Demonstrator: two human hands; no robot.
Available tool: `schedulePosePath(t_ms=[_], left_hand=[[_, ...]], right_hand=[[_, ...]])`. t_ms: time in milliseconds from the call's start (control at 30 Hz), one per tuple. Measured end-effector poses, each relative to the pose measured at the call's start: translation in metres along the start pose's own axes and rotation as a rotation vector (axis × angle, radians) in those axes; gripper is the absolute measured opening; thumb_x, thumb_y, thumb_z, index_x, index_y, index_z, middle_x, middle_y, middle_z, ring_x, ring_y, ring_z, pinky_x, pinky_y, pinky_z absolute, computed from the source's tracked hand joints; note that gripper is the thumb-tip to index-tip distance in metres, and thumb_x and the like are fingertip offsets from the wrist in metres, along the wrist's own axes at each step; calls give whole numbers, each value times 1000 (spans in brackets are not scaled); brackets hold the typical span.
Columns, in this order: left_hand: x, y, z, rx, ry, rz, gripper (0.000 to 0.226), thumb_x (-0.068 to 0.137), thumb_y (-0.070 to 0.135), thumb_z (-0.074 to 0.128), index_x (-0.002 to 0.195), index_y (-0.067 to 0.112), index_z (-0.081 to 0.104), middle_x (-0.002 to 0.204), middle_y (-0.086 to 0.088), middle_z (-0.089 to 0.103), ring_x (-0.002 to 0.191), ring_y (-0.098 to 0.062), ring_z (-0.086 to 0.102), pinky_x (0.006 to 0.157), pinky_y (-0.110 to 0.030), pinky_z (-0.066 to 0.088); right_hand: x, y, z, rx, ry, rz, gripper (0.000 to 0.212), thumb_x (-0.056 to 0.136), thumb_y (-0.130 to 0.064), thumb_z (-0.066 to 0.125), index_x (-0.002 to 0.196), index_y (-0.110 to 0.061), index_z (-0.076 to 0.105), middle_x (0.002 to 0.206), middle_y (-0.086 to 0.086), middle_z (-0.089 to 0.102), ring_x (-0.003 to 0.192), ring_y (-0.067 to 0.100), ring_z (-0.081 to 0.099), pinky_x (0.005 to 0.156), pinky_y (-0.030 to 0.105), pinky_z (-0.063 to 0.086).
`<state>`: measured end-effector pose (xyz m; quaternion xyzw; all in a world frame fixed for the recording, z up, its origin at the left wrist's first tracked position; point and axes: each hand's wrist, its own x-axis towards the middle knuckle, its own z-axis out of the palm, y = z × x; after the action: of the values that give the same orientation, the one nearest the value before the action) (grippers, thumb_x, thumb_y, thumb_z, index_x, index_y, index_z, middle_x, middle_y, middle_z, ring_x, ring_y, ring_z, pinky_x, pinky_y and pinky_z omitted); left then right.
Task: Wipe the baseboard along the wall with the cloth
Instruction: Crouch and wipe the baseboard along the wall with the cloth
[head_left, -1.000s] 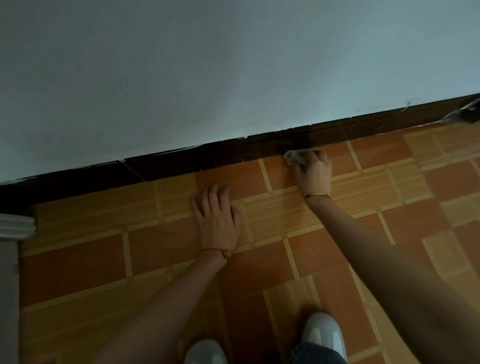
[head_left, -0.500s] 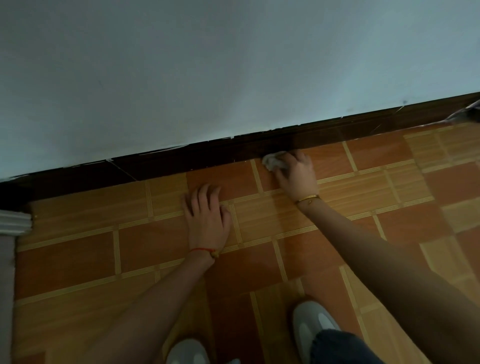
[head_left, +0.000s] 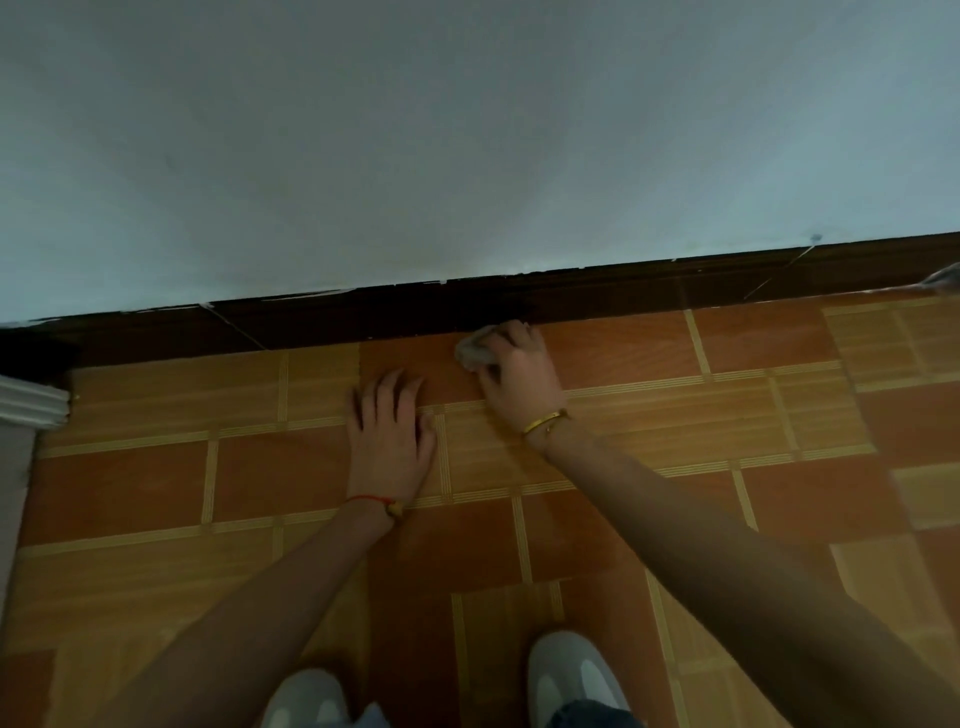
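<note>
Pale wall (head_left: 467, 130) fills everything above the hands, and where it meets the orange tiled floor (head_left: 649, 441) runs the dark baseboard (head_left: 597, 299). The right hand (head_left: 519, 371) has its fingers curled round a small crumpled cloth (head_left: 470, 354), holding it at the foot of the baseboard just ahead of the knuckles. The left hand (head_left: 389, 434) lies flat on the floor just beside it, fingers spread, taking the person's weight as they crouch; two pale shoes (head_left: 569, 675) sit well behind both wrists.

From where I stand, the cloth looks to sit as much on the floor as on the board, so the wipe could skim the tile and miss the upper face and top lip. Chipped paint along that top edge above the right hand could snag the fabric or flake off. The bunched cloth offers little clean surface and may only smear dust. To the left of the left hand the board runs into a dark corner by a white moulding (head_left: 31, 402), easily skipped. A slip of the bracing palm would pitch the person forward.
</note>
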<state>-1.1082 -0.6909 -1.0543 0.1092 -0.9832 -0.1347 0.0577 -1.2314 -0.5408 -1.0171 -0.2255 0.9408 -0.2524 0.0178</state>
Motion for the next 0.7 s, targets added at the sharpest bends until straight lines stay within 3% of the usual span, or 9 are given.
schedulePosePath(t_ms=[133, 333, 467, 700], left_hand=[[0, 2, -6, 5, -53, -13, 51, 95, 33, 34, 139, 11, 49, 144, -14, 47, 134, -35, 40, 114, -62, 28], [-7, 20, -10, 1, -83, -47, 52, 93, 31, 34, 139, 12, 48, 143, -13, 47, 132, -35, 43, 112, -59, 32], [-10, 35, -13, 24, -79, 16, 51, 93, 31, 35, 139, 13, 49, 143, -11, 47, 131, -34, 44, 110, -54, 34], [5, 50, 1, -39, -74, -29, 51, 93, 28, 37, 138, 11, 50, 143, -15, 46, 133, -36, 39, 111, -60, 33]], right_hand=[[-2, 22, -12, 23, 22, 18, 27, 84, -16, 64, 109, -6, 65, 112, 13, 56, 103, 28, 48, 85, 31, 42], [-14, 99, -62, -17, 182, 288, 26, 82, -13, 65, 106, -4, 65, 106, 18, 56, 99, 36, 50, 83, 37, 44], [-15, 103, -67, -52, 185, 401, 31, 82, -13, 62, 111, -4, 63, 114, 21, 54, 103, 38, 48, 87, 44, 45], [-17, 38, -30, -37, 40, 82, 33, 79, -11, 64, 111, -4, 62, 117, 18, 54, 106, 36, 46, 94, 42, 42]])
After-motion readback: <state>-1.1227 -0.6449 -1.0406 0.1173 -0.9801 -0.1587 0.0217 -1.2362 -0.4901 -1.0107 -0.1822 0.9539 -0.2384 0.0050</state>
